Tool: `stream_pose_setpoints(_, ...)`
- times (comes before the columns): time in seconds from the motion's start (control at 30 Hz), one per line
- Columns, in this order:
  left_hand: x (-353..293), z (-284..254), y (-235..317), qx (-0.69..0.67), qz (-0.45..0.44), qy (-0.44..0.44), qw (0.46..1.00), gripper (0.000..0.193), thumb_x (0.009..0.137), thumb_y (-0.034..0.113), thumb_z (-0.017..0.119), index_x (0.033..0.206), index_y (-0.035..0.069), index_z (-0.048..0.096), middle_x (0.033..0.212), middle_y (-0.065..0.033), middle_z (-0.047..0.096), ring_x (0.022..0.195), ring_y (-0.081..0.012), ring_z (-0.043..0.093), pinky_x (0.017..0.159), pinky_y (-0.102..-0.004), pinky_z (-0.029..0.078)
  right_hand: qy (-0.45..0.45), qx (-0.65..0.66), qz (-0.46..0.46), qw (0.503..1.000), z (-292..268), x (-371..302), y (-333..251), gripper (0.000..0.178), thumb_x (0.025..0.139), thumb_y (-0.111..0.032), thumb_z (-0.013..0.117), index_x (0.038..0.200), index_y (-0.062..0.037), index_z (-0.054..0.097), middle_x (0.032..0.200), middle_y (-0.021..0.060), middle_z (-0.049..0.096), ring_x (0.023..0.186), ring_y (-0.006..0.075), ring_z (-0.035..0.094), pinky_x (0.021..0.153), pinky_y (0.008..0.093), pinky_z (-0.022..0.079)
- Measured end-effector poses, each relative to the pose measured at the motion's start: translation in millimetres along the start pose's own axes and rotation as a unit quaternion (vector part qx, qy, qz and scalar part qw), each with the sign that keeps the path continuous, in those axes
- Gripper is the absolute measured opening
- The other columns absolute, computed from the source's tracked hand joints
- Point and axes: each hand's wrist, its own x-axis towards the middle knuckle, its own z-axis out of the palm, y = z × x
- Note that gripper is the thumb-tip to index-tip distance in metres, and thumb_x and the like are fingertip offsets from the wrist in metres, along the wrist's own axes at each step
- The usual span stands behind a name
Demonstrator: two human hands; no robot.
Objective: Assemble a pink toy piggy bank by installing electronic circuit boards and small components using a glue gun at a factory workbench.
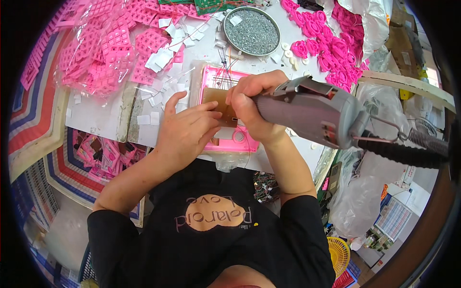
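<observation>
Cluttered white worktable (110, 120): bagged pink plastic keypad pieces (103, 45), round metal dish of small screws (252, 31). Grey electric screwdriver (312, 113), clasped in the right hand (249, 108), lies nearly level, long axis left-right, tip end toward the left, over the pink plastic casing (240, 139). Left hand (185, 129) presses a brown circuit board (216, 98) with flat fingers.

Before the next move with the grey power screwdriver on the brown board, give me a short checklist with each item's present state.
1. Right hand grips the grey power screwdriver: ok.
2. Left hand presses down the brown board: ok.
3. Board lies on the pink housing: ok.
4. Driver tip seated on a screw: cannot tell, the hands hide it.
5. Thin wires clear of the tip: cannot tell.
6. Round tray of screws close by on the table: ok.
</observation>
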Motion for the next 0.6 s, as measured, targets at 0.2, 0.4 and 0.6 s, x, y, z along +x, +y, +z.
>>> stream_pose_setpoints(0.2,-3.7,0.1,-1.8,-0.012,0.017,0.042,0.999,0.015,0.083,0.011,0.077,0.094,0.012,0.067,0.101,-0.0002,0.074,0.105,-0.0154,0.07,0.116,-0.0592,0.021,0.054,0.336,-0.01,0.94,-1.4,11.0,-45.0,0.02,0.089,-0.006,0.067,0.102,-0.0037,0.053,0.069,0.0062,0.056,0.059,0.0157,0.054,0.059,0.0341,0.049)
stream_pose_setpoints(0.4,-2.2,-4.4,1.7,-0.056,0.034,0.055,0.996,0.019,0.079,0.01,0.08,0.093,0.011,0.067,0.096,0.0,0.073,0.099,-0.0156,0.071,0.116,-0.062,0.021,-0.004,0.332,-0.008,0.943,8.0,2.5,-55.9,0.027,0.094,-0.019,0.068,0.108,-0.0115,0.046,0.057,0.0,0.046,0.047,0.0136,0.045,0.047,0.0301,0.039)
stream_pose_setpoints(0.6,-5.2,-11.7,-4.6,-0.048,0.071,0.052,0.995,0.013,0.082,0.012,0.077,0.09,0.011,0.066,0.092,-0.0004,0.072,0.095,-0.0173,0.072,0.114,-0.0584,0.025,-0.014,0.332,0.005,0.943,12.2,0.4,-56.3,0.027,0.093,-0.016,0.068,0.105,-0.0112,0.045,0.059,0.0015,0.048,0.049,0.0143,0.047,0.049,0.0322,0.042)
